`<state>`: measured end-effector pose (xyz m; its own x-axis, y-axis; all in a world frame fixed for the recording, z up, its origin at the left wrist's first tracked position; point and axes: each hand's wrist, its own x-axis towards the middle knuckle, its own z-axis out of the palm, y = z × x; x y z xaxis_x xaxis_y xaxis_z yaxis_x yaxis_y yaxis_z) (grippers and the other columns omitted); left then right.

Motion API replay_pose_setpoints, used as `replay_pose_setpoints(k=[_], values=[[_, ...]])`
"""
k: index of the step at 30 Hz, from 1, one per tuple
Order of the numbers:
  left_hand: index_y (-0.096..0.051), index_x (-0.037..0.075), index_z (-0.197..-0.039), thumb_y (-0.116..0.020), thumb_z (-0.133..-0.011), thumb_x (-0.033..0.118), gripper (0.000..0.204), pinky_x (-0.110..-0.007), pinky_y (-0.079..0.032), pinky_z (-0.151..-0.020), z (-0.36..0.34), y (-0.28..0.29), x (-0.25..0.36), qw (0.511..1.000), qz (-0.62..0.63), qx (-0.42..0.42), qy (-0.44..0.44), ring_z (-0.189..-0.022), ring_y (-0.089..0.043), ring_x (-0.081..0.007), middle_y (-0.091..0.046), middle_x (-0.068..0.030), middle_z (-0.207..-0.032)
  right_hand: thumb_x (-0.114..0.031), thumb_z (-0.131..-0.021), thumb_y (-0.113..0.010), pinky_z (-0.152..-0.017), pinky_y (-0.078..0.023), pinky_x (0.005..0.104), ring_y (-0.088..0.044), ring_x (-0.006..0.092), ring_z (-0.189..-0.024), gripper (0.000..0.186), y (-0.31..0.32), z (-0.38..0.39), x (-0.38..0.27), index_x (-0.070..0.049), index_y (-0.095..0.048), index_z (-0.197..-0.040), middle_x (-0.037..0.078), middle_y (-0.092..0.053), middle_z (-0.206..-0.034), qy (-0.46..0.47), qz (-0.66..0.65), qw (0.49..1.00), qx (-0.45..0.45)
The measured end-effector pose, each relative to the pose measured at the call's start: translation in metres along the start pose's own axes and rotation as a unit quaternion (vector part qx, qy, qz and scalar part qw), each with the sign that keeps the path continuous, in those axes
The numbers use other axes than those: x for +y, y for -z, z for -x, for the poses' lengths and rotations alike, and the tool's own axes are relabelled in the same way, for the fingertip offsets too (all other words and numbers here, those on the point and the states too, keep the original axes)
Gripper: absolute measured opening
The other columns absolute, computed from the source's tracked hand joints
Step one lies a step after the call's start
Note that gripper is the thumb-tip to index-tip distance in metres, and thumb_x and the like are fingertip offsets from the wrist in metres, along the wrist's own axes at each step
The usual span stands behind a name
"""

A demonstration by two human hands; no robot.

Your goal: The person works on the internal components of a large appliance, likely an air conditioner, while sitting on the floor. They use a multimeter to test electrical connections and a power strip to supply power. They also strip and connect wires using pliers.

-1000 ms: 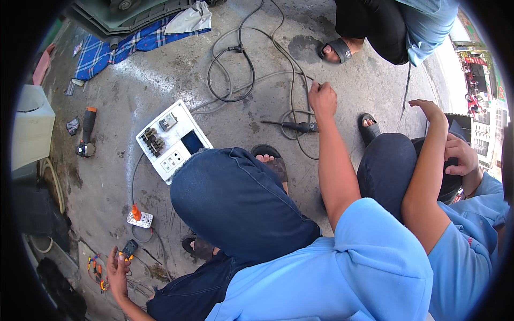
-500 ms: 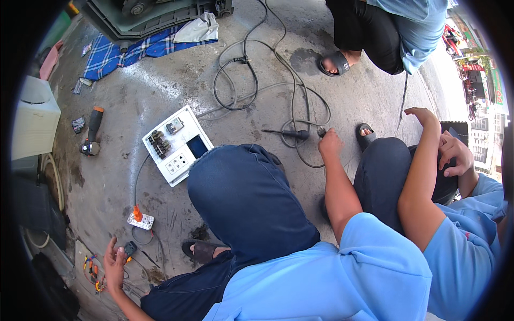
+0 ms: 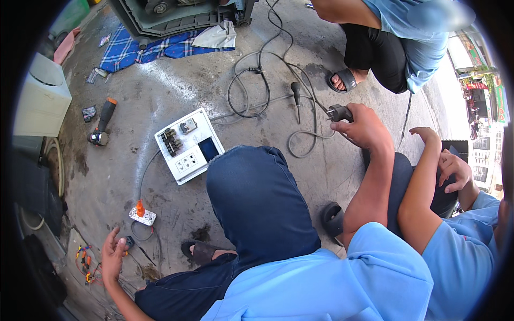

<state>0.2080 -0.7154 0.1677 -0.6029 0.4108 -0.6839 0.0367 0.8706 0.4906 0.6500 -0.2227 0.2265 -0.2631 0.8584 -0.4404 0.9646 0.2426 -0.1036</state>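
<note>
My right hand is raised over the concrete floor and grips a black plug on a grey cable. A black-handled screwdriver lies on the floor just left of it. My left hand is low at the left, fingers closed on a small black device, beside a white socket block with an orange plug. A white electrical panel with breakers and sockets lies in front of my bent knee.
A second person in blue sits at my right, arm across their knee. A third squats at the top. A loose cable coil, an orange-black tool, a plaid cloth, a white box and coloured wires are around.
My right hand reached to the floor by the screwdriver, took hold of the black plug and lifted it toward me. The left hand stayed where it was.
</note>
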Motion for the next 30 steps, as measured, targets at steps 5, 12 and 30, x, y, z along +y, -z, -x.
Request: replay_pose_setpoints(k=[5,12,30], values=[[-0.048,0.003,-0.141,-0.065,-0.092,0.032,0.059,-0.027,-0.048,-0.073,0.005,0.005,-0.007,1.0,0.006,-0.016,0.008,-0.083,-0.06,-0.0127,-0.064,-0.0056,-0.097,-0.048,-0.09,-0.068,-0.068,-0.048,0.0297,-0.057,0.0143,-0.071,0.048,-0.002,-0.026,-0.055,0.0,-0.062,-0.095,0.005,-0.063,-0.08,0.115,-0.307,0.934,0.143],[-0.048,0.003,-0.14,-0.065,-0.093,0.034,0.059,-0.028,-0.049,-0.076,-0.011,0.01,0.015,0.999,0.009,-0.031,-0.031,-0.083,-0.059,-0.0128,-0.063,-0.006,-0.095,-0.036,-0.096,-0.061,-0.074,-0.048,0.0357,-0.059,0.0206,-0.083,0.039,-0.127,-0.109,-0.201,0.001,-0.06,-0.106,0.012,-0.065,-0.093,0.395,-0.258,0.875,-0.106],[-0.048,0.005,-0.141,-0.064,-0.093,0.04,0.062,-0.029,-0.048,-0.077,-0.019,0.012,0.008,0.999,0.016,-0.029,-0.023,-0.087,-0.06,-0.0146,-0.064,-0.0114,-0.11,-0.007,-0.079,-0.065,-0.078,-0.052,0.0376,-0.057,0.0287,-0.093,0.044,-0.223,-0.08,-0.246,-0.003,-0.054,-0.122,0.011,-0.055,-0.095,0.796,0.084,0.598,-0.05]])
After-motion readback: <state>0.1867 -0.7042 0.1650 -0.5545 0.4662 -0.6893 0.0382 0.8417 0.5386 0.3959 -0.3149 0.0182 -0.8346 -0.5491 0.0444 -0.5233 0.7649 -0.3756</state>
